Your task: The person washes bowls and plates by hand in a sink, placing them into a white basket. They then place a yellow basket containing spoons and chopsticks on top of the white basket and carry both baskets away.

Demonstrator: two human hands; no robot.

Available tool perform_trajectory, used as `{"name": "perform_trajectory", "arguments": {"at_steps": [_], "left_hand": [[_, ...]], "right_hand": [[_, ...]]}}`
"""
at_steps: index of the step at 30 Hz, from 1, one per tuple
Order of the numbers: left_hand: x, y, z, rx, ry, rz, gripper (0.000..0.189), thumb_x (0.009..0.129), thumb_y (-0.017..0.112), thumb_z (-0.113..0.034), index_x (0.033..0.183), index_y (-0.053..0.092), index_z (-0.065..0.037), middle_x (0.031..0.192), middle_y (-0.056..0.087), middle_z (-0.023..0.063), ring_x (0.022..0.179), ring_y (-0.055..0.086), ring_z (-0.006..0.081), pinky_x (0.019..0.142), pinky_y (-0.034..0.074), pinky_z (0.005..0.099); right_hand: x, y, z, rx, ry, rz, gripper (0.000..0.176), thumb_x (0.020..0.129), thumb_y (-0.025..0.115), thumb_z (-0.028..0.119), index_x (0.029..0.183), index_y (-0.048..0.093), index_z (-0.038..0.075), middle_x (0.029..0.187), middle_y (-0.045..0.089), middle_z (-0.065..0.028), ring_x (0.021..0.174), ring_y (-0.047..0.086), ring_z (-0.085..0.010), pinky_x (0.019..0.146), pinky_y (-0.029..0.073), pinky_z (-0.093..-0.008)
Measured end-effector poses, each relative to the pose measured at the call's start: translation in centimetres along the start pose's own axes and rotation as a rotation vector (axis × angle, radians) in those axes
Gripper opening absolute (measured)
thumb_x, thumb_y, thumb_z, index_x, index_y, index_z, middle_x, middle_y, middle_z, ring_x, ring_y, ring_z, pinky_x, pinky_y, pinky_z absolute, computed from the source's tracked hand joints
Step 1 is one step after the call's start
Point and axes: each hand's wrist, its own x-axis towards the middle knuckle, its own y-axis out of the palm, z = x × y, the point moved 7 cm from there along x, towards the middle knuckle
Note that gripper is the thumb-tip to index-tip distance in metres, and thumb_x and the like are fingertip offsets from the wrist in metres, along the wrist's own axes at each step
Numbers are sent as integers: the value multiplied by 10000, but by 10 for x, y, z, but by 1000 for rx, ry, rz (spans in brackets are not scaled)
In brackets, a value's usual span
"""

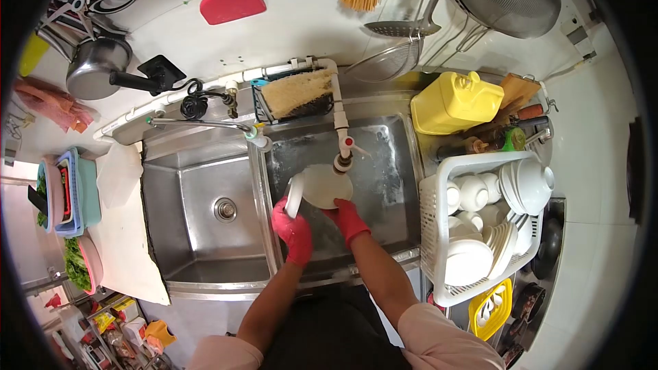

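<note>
Stainless-steel sink (205,260) spans your front: in its right basin, your gloved left hand (293,233) clasps a tilted white dish (295,195); your gloved right hand (348,221) grips a round white plate's (325,190) near rim, below the red-handled tap (345,153).

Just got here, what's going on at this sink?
A person in pink gloves works over the right-hand basin. The left hand holds a white dish tipped on edge; the right hand grips a round white dish beneath the red-knobbed tap. White crockery sits in the basket alongside.
</note>
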Motion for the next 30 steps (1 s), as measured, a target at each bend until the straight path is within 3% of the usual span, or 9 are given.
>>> {"name": "perform_trajectory", "arguments": {"at_steps": [4,7,10,13,16,19,26,30], "left_hand": [[-3,-10,10,4,-67,-61,258,828,591,99,1075,582,26,1054,635,150,1001,614,265,914,477,367],[-6,-11,27,-100,-187,-100,234,857,621,72,1074,561,9,1050,596,123,995,580,239,929,459,355],[-15,-11,50,-189,-271,-91,227,865,641,59,1064,550,-2,1046,571,105,993,557,224,931,447,347],[-18,-11,46,-135,-266,-71,232,862,649,56,1062,551,-7,1049,571,102,993,553,221,926,444,345],[-18,-13,34,-118,-247,-55,237,859,656,51,1064,555,-10,1049,577,103,983,558,226,917,449,350],[-17,-12,37,-171,-240,-38,237,857,659,50,1064,561,-10,1046,585,104,969,565,232,907,457,356],[-10,-13,0,-107,-142,13,138,909,614,1,1035,561,-18,974,584,75,917,558,179,863,463,334],[-10,-19,-22,-153,-190,128,180,907,561,46,1082,579,5,1054,619,123,991,592,228,926,467,351]], "right_hand": [[45,24,-17,-153,-102,267,449,948,496,58,1373,428,-70,1358,503,-243,1286,498,-407,1006,533,-532],[54,38,-6,78,-182,112,430,942,535,94,1357,465,5,1315,538,-214,1194,580,-359,1014,530,-506],[70,35,28,-606,-638,-142,365,896,616,136,1246,553,52,1155,649,-184,1020,672,-340,905,570,-465],[42,56,61,-1252,-775,-407,321,842,674,160,1140,603,62,958,703,-153,860,691,-358,757,561,-459],[-5,71,81,-1258,-634,-471,306,809,679,144,1103,630,76,891,697,-164,885,668,-383,710,527,-466],[-36,88,92,-1425,-871,-470,333,788,683,132,1115,633,93,928,703,-150,912,672,-368,762,533,-465],[-94,84,116,-1500,-1070,-473,304,775,677,105,1076,651,136,964,700,-118,911,668,-350,764,530,-470],[-137,75,127,-1565,-1144,-485,275,770,686,105,1037,658,165,935,691,-93,884,668,-333,729,528,-454]]}}
